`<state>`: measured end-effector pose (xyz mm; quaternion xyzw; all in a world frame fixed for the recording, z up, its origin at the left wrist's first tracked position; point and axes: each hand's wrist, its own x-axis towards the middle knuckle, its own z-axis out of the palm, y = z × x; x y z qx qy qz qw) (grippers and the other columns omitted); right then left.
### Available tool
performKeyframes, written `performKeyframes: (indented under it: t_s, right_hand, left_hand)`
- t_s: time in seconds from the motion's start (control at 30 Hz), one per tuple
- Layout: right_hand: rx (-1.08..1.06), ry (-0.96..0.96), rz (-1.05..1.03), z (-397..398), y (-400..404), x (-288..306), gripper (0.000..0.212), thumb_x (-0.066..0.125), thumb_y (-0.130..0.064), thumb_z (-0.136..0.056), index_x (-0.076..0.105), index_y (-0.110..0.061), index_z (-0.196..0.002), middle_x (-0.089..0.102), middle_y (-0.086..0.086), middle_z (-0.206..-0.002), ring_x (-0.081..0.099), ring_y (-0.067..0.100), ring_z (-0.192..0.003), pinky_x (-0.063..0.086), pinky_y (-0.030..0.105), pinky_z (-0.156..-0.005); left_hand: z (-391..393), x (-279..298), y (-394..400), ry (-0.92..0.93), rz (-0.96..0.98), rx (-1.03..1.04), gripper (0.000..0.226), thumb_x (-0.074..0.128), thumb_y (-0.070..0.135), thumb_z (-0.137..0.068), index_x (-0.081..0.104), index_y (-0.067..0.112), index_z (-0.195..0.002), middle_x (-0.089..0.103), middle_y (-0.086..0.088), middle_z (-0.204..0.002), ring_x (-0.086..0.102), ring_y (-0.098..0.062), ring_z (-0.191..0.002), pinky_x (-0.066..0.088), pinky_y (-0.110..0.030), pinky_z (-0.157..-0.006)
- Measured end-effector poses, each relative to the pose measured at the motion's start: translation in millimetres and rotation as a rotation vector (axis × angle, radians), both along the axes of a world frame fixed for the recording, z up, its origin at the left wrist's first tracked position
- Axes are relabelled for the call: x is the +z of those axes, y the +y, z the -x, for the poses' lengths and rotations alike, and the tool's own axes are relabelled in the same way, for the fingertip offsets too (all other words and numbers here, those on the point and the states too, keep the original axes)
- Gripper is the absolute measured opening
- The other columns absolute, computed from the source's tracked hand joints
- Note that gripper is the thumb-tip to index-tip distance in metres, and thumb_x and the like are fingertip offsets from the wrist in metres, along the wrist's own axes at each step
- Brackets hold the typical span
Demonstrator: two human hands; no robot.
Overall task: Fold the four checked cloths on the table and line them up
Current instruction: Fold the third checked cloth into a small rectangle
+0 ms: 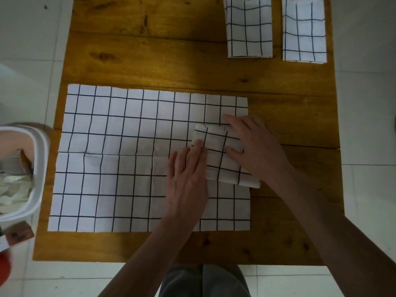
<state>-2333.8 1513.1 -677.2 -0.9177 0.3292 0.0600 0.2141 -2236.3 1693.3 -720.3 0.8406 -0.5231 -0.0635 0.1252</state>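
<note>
Two folded checked cloths lie side by side at the table's far right: one [248,28] and, right of it, another [304,33]. A third folded cloth [216,155] rests on the right part of a large checked cloth [120,159] spread flat over the table's near half. My left hand [188,179] lies flat with straight fingers on the folded cloth's left edge. My right hand [255,146] covers its right side, fingers stretched over the top edge and thumb on the cloth. Whether the fingers hook under the fold is hidden.
The wooden table [162,58] has bare wood along its far left half and near edge. A white plastic bin [36,168] with crumpled contents stands off the left edge, a small box [19,234] beside it. Tiled floor surrounds the table.
</note>
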Motion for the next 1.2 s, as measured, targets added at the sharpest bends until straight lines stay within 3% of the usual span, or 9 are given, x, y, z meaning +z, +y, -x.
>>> performKeyframes:
  t_s: [0.27, 0.37, 0.47, 0.63, 0.73, 0.83, 0.97, 1.13, 1.2]
  right_hand:
    - [-0.09, -0.002, -0.117, -0.6, -0.8, -7.6, 0.036, 0.074, -0.033, -0.094, 0.062, -0.017, -0.124, 0.06, 0.003, -0.114, 0.055, 0.021, -0.103, 0.047, 0.039, -0.083]
    - [-0.132, -0.03, -0.164, 2.4, 4.4, -4.4, 0.018, 0.073, -0.028, -0.095, 0.061, -0.02, -0.107, 0.056, -0.002, -0.102, 0.055, 0.018, -0.091, 0.045, 0.034, -0.071]
    - [-0.228, -0.088, -0.314, 9.9, 9.6, 5.3, 0.015, 0.071, -0.026, -0.098, 0.056, -0.026, -0.1, 0.059, -0.008, -0.088, 0.06, 0.013, -0.077, 0.045, 0.033, -0.06]
    - [-0.357, -0.146, -0.568, 19.5, 19.4, 28.5, 0.008, 0.068, -0.027, -0.1, 0.067, -0.02, -0.104, 0.071, -0.002, -0.093, 0.068, 0.012, -0.082, 0.058, 0.038, -0.07]
    - [-0.441, -0.224, -0.698, 22.8, 28.8, 55.3, 0.009, 0.067, -0.028, -0.101, 0.066, -0.031, -0.11, 0.073, -0.011, -0.104, 0.07, 0.001, -0.091, 0.058, 0.029, -0.074]
    - [-0.543, -0.299, -0.758, 28.6, 38.7, 86.5, 0.017, 0.07, -0.032, -0.099, 0.064, -0.046, -0.108, 0.074, -0.019, -0.105, 0.07, -0.003, -0.099, 0.058, 0.028, -0.084]
    - [-0.685, -0.428, -0.86, 34.6, 49.9, 130.4, 0.02, 0.074, -0.028, -0.095, 0.068, -0.041, -0.11, 0.077, -0.023, -0.102, 0.073, -0.001, -0.097, 0.061, 0.03, -0.082]
    - [-0.719, -0.478, -0.852, 38.9, 66.2, 189.3, 0.022, 0.074, -0.029, -0.094, 0.068, -0.04, -0.113, 0.077, -0.02, -0.104, 0.073, 0.0, -0.099, 0.06, 0.024, -0.076]
    - [-0.727, -0.49, -0.821, 39.3, 71.1, 217.7, 0.018, 0.071, -0.029, -0.097, 0.067, -0.039, -0.111, 0.077, -0.02, -0.101, 0.073, 0.002, -0.098, 0.06, 0.022, -0.071]
  left_hand:
    - [6.4, 5.0, 0.4, 0.048, 0.034, 0.144, 0.054, 0.057, 0.023, -0.099, 0.047, 0.01, -0.151, 0.05, -0.014, -0.14, 0.047, -0.028, -0.124, 0.038, -0.042, -0.104]
    - [11.6, 7.9, 2.8, 0.094, 0.015, 0.221, 0.058, 0.06, 0.031, -0.1, 0.044, 0.009, -0.15, 0.049, -0.012, -0.135, 0.044, -0.024, -0.118, 0.037, -0.037, -0.098]
    - [17.7, 15.1, 1.9, 0.234, -0.001, 0.379, 0.061, 0.063, 0.038, -0.097, 0.043, 0.011, -0.148, 0.048, -0.01, -0.133, 0.042, -0.023, -0.118, 0.036, -0.035, -0.096]
    - [20.1, 34.4, -6.3, 0.434, 0.008, 0.529, 0.07, 0.068, 0.046, -0.094, 0.04, 0.014, -0.149, 0.044, -0.007, -0.137, 0.038, -0.023, -0.126, 0.034, -0.036, -0.103]
    - [20.0, 52.8, -10.5, 0.625, 0.011, 0.619, 0.065, 0.066, 0.047, -0.095, 0.04, 0.02, -0.149, 0.045, 0.001, -0.136, 0.039, -0.014, -0.125, 0.034, -0.033, -0.107]
    - [20.9, 83.7, -10.7, 0.977, 0.12, 0.702, 0.054, 0.066, 0.044, -0.098, 0.046, 0.024, -0.144, 0.055, 0.002, -0.13, 0.053, -0.01, -0.112, 0.05, -0.03, -0.093]
    - [23.0, 138.5, -7.0, 1.398, 0.212, 0.79, 0.031, 0.059, 0.036, -0.103, 0.059, 0.019, -0.129, 0.067, -0.005, -0.115, 0.068, -0.015, -0.099, 0.056, -0.017, -0.067]
    - [15.0, 205.0, 4.2, 1.426, 0.27, 0.706, 0.021, 0.059, 0.029, -0.104, 0.072, 0.013, -0.105, 0.071, -0.006, -0.093, 0.067, -0.018, -0.084, 0.054, -0.02, -0.065]
    - [10.5, 236.4, 8.9, 1.369, 0.275, 0.683, 0.017, 0.06, 0.024, -0.103, 0.07, 0.011, -0.098, 0.065, -0.008, -0.088, 0.062, -0.023, -0.082, 0.054, -0.03, -0.068]
